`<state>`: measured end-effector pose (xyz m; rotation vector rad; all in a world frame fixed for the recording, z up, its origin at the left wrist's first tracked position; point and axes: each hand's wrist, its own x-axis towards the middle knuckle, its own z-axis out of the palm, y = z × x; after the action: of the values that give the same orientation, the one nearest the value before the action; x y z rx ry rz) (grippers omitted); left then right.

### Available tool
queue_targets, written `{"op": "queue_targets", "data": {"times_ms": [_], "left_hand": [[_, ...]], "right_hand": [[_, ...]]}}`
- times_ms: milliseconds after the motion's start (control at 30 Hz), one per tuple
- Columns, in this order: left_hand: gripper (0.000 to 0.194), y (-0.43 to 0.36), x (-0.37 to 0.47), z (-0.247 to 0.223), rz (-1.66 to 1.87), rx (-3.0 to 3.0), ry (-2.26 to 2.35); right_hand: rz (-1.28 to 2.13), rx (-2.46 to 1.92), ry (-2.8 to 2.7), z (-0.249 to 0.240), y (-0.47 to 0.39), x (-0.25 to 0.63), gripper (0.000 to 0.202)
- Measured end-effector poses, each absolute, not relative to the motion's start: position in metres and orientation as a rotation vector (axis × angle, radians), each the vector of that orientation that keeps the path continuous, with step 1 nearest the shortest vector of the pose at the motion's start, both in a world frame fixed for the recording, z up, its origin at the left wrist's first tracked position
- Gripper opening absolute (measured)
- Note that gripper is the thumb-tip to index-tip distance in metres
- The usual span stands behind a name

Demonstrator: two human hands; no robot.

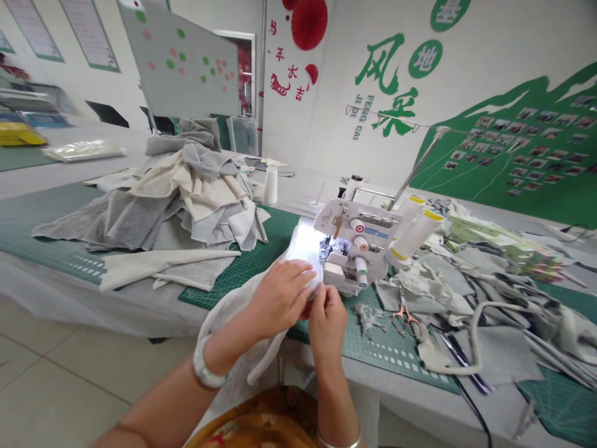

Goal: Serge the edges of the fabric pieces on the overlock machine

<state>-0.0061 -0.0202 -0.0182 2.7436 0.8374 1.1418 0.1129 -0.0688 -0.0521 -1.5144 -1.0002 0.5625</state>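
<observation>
A white sewing machine with several thread dials, an overlocker [379,225], stands on the green mat with its lamp lit. White fabric [237,298] lies at its needle area and trails toward my lap. My left hand [282,297], with a pale bangle at the wrist, grips the fabric just before the presser foot. Beside it my right hand [328,320] pinches the fabric's edge between thumb and fingers. The fingertips nearly meet in front of the machine. Part of the fabric between them is hidden.
Left stands a heap of grey and cream cloth pieces [186,193], near a white thread cone [270,185]. On the right lie orange-handled scissors [407,318], dark tweezers [464,361], lint [370,317] and grey scraps [499,351]. Thread cones [417,236] sit beside the machine.
</observation>
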Motion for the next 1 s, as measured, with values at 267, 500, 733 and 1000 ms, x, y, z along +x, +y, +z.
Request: {"op": "queue_targets", "data": {"times_ms": [267,500,733,1000], "left_hand": [[0.028,-0.004,0.01,-0.017,0.939,2.697,0.814],[0.03,-0.005,0.008,-0.026,0.943,2.727,0.861],[0.031,-0.005,0.01,-0.029,0.969,2.774,0.889],[0.032,-0.005,0.01,-0.029,0.989,2.755,0.886]], "right_hand": [[0.826,-1.295,-0.881,-0.059,-0.068,0.111,0.034],[0.889,-1.265,-0.757,-0.061,-0.067,0.116,0.023],[0.949,-1.176,-0.733,-0.068,-0.065,0.121,0.014],[0.979,-1.147,-0.719,-0.07,-0.061,0.122,0.014]]}}
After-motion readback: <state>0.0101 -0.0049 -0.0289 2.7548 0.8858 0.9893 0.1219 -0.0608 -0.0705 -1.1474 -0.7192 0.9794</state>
